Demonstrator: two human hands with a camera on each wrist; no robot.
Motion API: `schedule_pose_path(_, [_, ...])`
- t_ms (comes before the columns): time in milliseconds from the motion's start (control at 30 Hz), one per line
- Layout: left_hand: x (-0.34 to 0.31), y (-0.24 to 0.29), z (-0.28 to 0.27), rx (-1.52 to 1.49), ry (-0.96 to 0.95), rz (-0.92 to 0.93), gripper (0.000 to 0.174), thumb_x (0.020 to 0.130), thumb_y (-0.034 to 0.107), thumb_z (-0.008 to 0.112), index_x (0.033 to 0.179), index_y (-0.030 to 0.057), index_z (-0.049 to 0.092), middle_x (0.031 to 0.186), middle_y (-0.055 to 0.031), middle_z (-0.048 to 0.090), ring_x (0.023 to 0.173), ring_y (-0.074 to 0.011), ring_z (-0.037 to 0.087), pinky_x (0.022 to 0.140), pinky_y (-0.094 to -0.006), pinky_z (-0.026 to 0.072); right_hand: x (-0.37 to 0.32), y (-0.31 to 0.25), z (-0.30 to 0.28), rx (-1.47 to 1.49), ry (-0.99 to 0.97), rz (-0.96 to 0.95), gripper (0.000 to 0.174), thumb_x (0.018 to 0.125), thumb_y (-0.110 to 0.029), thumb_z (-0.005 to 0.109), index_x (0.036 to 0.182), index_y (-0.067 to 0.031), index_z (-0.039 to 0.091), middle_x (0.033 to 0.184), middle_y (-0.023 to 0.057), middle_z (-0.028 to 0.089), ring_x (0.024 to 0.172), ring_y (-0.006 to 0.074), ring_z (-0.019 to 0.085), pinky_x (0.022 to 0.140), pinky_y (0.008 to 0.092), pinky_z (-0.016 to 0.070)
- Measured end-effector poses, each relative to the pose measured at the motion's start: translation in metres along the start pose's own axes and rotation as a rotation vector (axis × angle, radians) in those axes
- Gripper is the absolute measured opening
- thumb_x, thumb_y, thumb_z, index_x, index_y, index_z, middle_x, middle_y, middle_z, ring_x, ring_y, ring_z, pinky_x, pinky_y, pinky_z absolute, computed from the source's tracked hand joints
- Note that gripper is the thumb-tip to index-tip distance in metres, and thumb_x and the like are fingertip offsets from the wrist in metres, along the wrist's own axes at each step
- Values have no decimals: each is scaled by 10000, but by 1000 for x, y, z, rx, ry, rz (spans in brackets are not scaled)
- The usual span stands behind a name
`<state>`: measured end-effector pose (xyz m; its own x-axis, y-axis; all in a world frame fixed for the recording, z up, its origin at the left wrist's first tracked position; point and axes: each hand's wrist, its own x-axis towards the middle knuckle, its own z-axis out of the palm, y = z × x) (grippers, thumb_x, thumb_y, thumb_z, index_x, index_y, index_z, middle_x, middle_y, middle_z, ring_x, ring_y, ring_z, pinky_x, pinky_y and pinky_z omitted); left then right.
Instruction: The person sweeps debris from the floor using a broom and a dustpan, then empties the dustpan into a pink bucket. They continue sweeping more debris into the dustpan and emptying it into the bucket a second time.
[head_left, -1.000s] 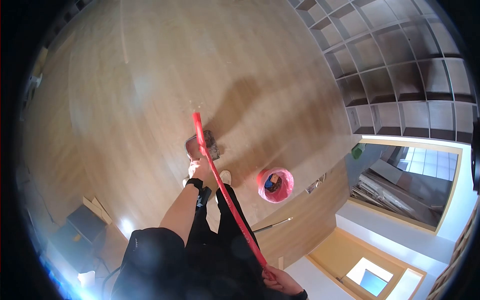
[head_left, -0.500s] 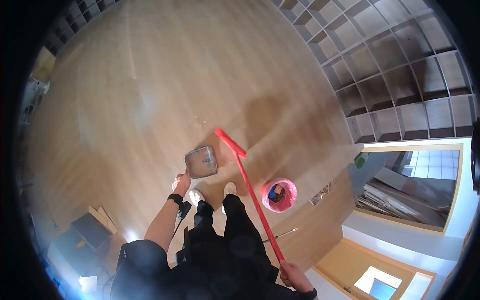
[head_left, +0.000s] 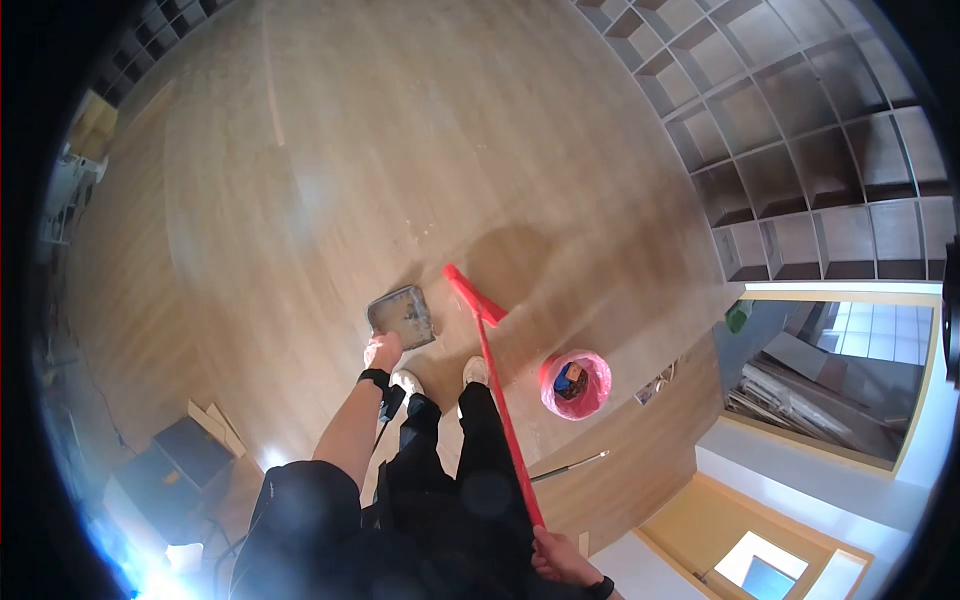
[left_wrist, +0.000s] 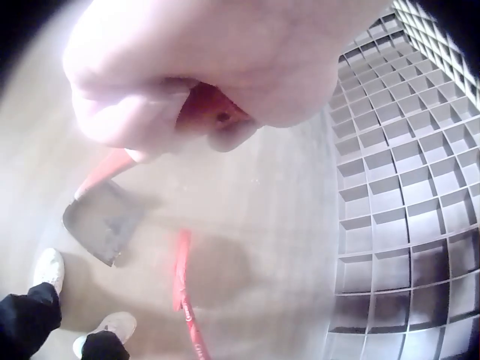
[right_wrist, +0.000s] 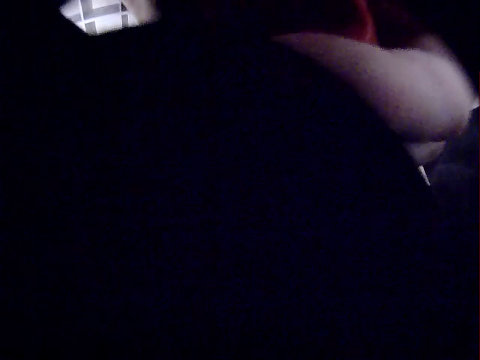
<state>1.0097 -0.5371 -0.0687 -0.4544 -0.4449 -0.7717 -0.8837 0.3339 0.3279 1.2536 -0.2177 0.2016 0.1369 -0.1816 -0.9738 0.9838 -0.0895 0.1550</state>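
Observation:
The left hand (head_left: 383, 350) grips the handle of a dustpan (head_left: 403, 318); in the left wrist view its curled fingers (left_wrist: 127, 120) wrap round the red handle (left_wrist: 105, 171), with the grey pan (left_wrist: 103, 222) beyond. The right hand (head_left: 562, 556) grips the end of a long red broom stick (head_left: 508, 430). The red broom head (head_left: 475, 296) is at floor level, right of the dustpan and apart from it. Small bits of debris (head_left: 424, 230) lie on the floor beyond the pan. The right wrist view is mostly dark, with part of the right hand (right_wrist: 405, 82) at its upper right.
A pink-lined bin (head_left: 602, 384) with things inside stands right of the feet. A dark rod (head_left: 570, 467) lies on the floor behind it. Cubby shelves (head_left: 790, 150) line the far right, and a dark box (head_left: 192, 458) sits at the lower left.
The broom head has swung from over the dustpan to its right, and now sits turned beside it. The dustpan shows more fully. The view has shifted slightly.

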Motion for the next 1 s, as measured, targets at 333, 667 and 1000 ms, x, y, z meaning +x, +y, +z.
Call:
schedule_pose_path(333, [-10,18,31,181,0,120,515,762,348,383,1106,-28,462,1130,-249,477,1042,-369,479,905,-376,371,-9,-1,23,-68,-79,-7,368,869,-438,393,730,-98,400,496,-2,336,339,67,252,310,205,202])
schedule_pose_path(667, [26,-3,54,276,61,135,537,740,428,413,1084,31,520,1128,-216,495,1038,-332,492,856,-368,404,-40,2,8,-355,2,-45,384,857,-430,430,762,-65,504,585,-10,416,492,95,383,513,205,325])
schedule_pose_path(1000, [2,-47,-34,330,-9,132,579,800,496,327,1115,45,510,1200,-175,447,1103,-346,425,929,-378,335,-56,5,-19,-397,254,-239,384,859,-407,434,711,-57,487,543,-2,409,469,103,393,474,214,331])
